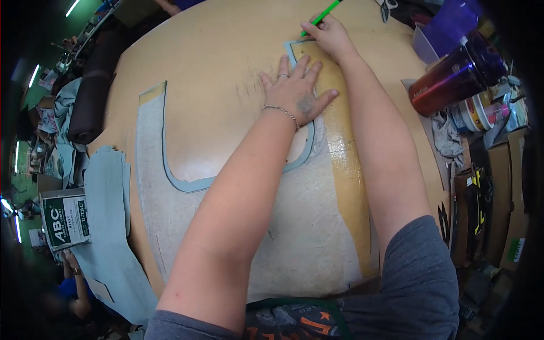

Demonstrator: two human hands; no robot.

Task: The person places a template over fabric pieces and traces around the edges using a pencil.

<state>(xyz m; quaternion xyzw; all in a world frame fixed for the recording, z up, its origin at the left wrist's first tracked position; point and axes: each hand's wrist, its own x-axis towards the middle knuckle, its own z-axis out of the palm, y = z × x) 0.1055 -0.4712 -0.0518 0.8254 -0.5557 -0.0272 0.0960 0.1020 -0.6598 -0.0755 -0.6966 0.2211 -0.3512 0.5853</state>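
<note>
A large U-shaped pattern piece (300, 232), greyish white with shiny yellowed tape down its right arm, lies on the tan table (226, 136). Along its inner curve shows a narrow band of light blue sheet material (195, 185). My left hand (294, 90) rests flat on the upper right arm of the pattern, fingers spread, wearing a ring and a chain bracelet. Beyond it, my right hand (331, 37) grips a green pencil (324, 18). The pencil's tip is at the top end of that arm, by the blue edge.
Light blue sheets (107, 215) and an ABC can (65, 220) are at left, below a dark roll (96, 85). A purple-red tumbler (453, 73), a purple bin (450, 25) and scissors (386, 8) lie right. Other people's arms show at top (168, 7) and lower left.
</note>
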